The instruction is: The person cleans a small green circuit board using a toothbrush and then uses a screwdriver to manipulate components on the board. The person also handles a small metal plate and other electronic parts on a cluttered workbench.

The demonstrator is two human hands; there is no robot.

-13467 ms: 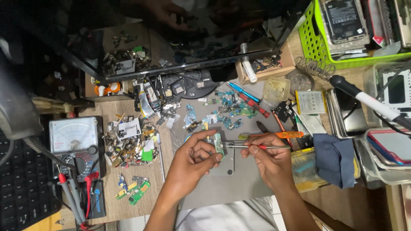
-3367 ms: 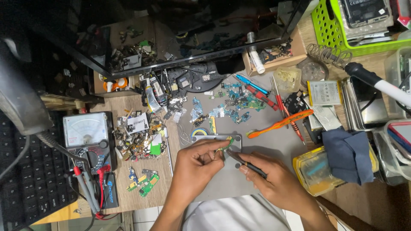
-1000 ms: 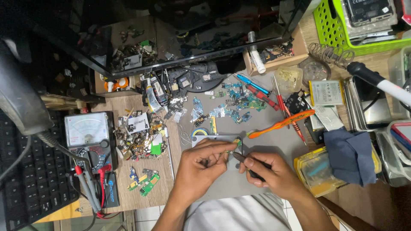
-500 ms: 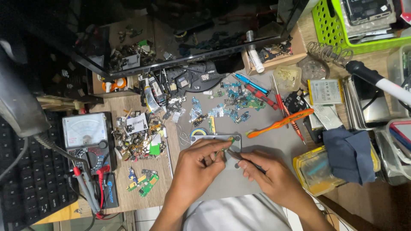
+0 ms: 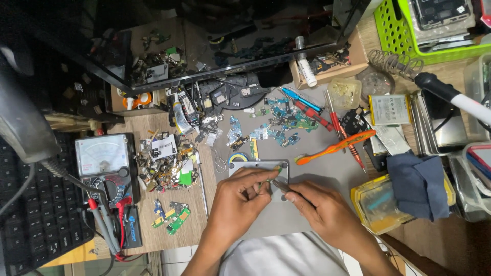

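Observation:
My left hand point(image 5: 238, 197) pinches a small green circuit part point(image 5: 276, 167) over a light grey metal plate point(image 5: 244, 166) on the grey work mat point(image 5: 327, 168). My right hand point(image 5: 322, 212) grips a thin metal tool point(image 5: 280, 185) like a pen, its tip pointing up and to the left at the part. The two hands nearly touch at the fingertips. My fingers hide most of the part.
Loose circuit boards point(image 5: 279, 125) lie beyond the plate, with an orange toothbrush point(image 5: 337, 147) and screwdrivers point(image 5: 307, 105) to the right. An analog multimeter point(image 5: 102, 163) with probes sits left, beside a keyboard point(image 5: 30, 214). A yellow box point(image 5: 378, 204), blue cloth point(image 5: 417, 184) and green basket point(image 5: 424, 30) are right.
My right hand has drawn back slightly toward me since a second ago, and the tool tip stays at the part. The left hand has barely moved.

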